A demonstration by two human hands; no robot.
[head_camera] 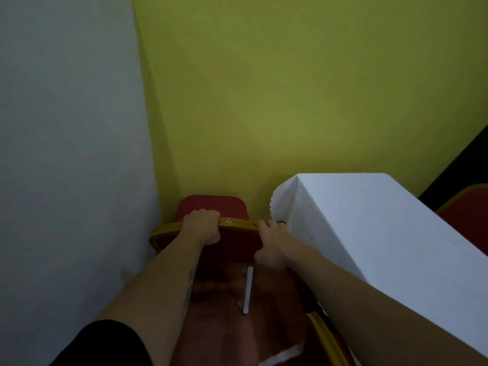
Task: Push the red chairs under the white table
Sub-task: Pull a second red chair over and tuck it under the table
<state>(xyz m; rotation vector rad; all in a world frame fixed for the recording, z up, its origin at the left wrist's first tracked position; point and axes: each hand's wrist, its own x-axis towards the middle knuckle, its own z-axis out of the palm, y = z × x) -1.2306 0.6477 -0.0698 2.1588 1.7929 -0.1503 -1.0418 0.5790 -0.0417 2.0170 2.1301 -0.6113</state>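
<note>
I see left hand [203, 227] clamped on chair [211, 207] back rim, centre frame | right hand [272, 245] gripping same rim | worktop [369, 220] right, beside chair

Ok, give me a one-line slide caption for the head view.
Both hands, left and right, grip the gold-framed backrest of a red chair beside the white-clothed table.

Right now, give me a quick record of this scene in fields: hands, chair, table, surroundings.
left hand: left hand closed over the gold top rail of the red chair
right hand: right hand gripping the same chair back at its right end
chair position: beside the table's left end, seat not under it
table: white table, cloth-covered, to the right
other chair: second red chair at far right
surroundings: yellow wall ahead
</note>
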